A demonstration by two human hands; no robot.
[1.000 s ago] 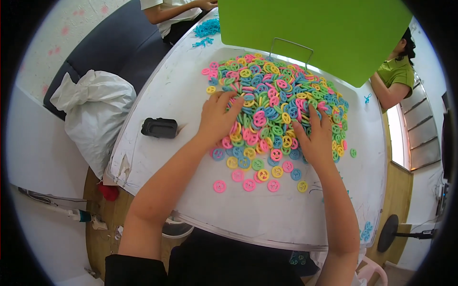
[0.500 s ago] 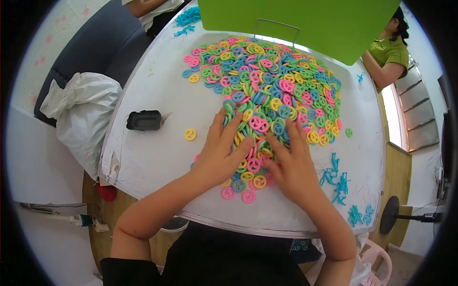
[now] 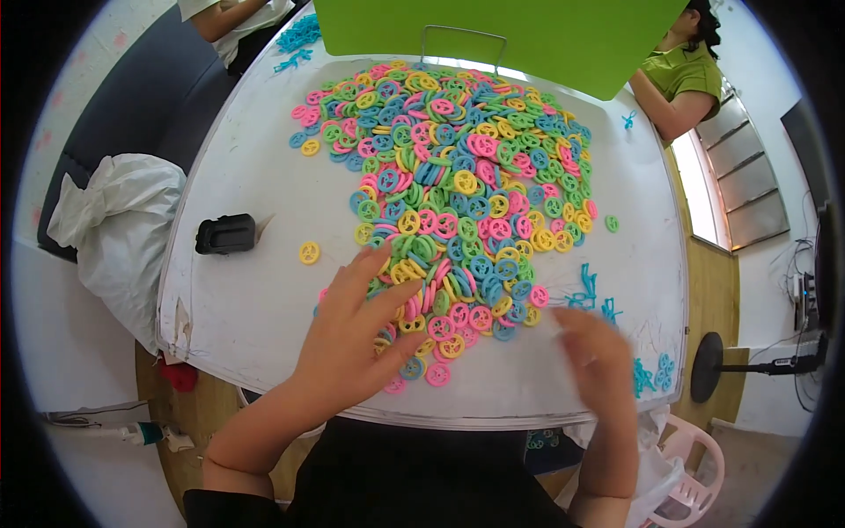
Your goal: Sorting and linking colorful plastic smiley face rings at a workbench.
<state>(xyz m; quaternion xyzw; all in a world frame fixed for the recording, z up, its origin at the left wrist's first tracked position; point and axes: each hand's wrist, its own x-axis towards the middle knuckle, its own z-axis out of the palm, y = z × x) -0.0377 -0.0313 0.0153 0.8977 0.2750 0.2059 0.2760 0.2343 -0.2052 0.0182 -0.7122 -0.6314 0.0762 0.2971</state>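
A wide heap of small plastic wheels [image 3: 465, 182] in pink, yellow, green and blue spreads over the white table [image 3: 264, 176]. My left hand [image 3: 348, 330] lies against the near left side of the heap, fingers stretched and apart, touching wheels and holding none. Beside the heap's near right edge, my right hand [image 3: 598, 356] is lifted off the wheels and smeared by motion, so its fingers cannot be made out. Close to it on the table are turquoise plastic pieces [image 3: 588, 286]. A lone yellow wheel [image 3: 309, 253] sits left of the heap.
A green board [image 3: 502, 35] with a wire stand rises behind the heap. On the left lies a black tray [image 3: 225, 234]; more turquoise pieces [image 3: 299, 33] are at the far left corner. Two people sit at the far side. A white sack [image 3: 123, 229] stands beside the table.
My right hand has left the heap and moved right. My left hand has slid slightly left and nearer me. Wheels have spread toward the near edge. The whole view has shifted somewhat.
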